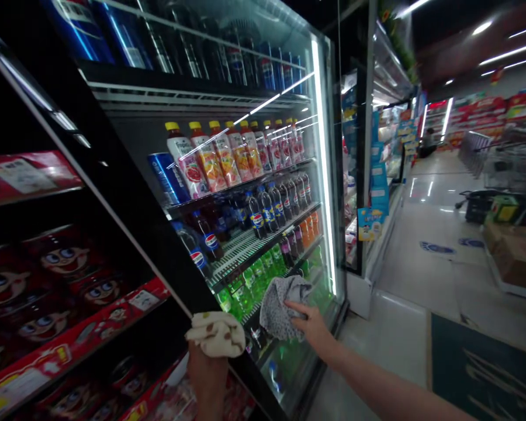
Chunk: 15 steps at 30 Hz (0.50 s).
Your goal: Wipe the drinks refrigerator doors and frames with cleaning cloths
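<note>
My right hand presses a grey cloth flat against the lower part of the glass door of a drinks cooler, fingers spread over the cloth. My left hand is raised near the door's left frame, closed round a cream cloth with brown spots. Behind the glass stand rows of juice bottles, cola bottles and green bottles.
A dark shelf with red packaged goods stands at the left. More coolers line the aisle beyond. Shopping trolleys, a black basket and cardboard boxes sit at the right. A dark mat lies on the tiled floor.
</note>
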{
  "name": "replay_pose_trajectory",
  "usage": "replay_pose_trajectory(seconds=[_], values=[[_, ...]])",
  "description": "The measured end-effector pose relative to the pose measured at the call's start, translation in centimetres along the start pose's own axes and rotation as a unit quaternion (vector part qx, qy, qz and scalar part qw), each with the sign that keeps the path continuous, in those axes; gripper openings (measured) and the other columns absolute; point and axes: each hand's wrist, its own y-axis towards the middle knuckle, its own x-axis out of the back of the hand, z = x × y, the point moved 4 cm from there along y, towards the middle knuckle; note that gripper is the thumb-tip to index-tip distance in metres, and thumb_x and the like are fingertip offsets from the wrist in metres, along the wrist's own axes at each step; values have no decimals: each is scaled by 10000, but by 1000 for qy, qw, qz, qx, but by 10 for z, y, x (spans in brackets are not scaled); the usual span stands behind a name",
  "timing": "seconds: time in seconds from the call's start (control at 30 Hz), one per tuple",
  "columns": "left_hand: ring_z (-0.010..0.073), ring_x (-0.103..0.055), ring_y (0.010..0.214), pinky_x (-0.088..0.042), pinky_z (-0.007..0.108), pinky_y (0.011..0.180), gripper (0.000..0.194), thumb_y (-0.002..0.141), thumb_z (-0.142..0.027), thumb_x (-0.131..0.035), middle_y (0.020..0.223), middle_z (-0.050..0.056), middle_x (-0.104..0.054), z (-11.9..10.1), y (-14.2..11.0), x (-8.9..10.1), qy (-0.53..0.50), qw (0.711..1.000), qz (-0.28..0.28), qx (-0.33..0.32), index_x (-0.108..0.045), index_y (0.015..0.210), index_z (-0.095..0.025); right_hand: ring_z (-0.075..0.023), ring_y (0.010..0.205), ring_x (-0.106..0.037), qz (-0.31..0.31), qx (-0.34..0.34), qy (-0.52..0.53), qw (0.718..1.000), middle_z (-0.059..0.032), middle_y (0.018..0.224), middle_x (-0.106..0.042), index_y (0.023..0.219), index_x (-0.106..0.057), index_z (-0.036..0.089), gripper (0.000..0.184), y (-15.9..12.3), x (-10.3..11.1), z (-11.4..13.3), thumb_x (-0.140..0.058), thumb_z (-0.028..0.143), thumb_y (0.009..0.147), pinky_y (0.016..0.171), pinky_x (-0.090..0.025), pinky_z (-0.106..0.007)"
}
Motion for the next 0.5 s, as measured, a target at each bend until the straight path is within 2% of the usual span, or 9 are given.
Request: replay_pose_trajectory(seconds=[0.1,0.2,0.27,0.37,0.5], values=[[208,-560,654,-453,334,584,428,453,-419,-855,720,-3,-642,-1,-1,7,99,994,-45,-28,-620,762,-238,-356,1174,-767,36,26,-20,999,-71,1233,-844,1217,-871,246,597,-13,15,9,-655,281,662,1173,-518,-570],[249,-584,705,-469,405,645,380,519,-529,-774,775,32,-665,0,2,15,222,970,-80,-65,-679,755,-246,-361,1235,-761,33,45,-33,998,-83,1252,-840,1224,-869,258,586,-23,32,14,-642,276,684,1215,-498,-587],[281,-606,754,-475,443,683,317,555,-530,-741,772,46,-654,2,6,17,269,957,-74,-73,-683,698,-254,-372,1259,-755,18,45,-46,998,-94,1266,-835,1206,-877,255,570,-29,41,12,-642,273,687,1221,-495,-597],[307,-636,839,-495,447,713,278,581,-494,-769,706,42,-579,3,10,9,198,977,-12,-76,-617,639,-269,-386,1272,-752,8,33,-58,998,-107,1272,-832,1181,-885,247,551,-40,51,5,-636,272,690,1215,-502,-600],[271,-598,789,-487,414,675,379,697,-619,-761,666,34,-504,6,1,-4,114,989,58,-72,-598,731,-278,-388,1252,-764,0,19,-56,998,-113,1254,-836,1177,-887,235,555,-54,60,-2,-635,278,685,1188,-534,-586]])
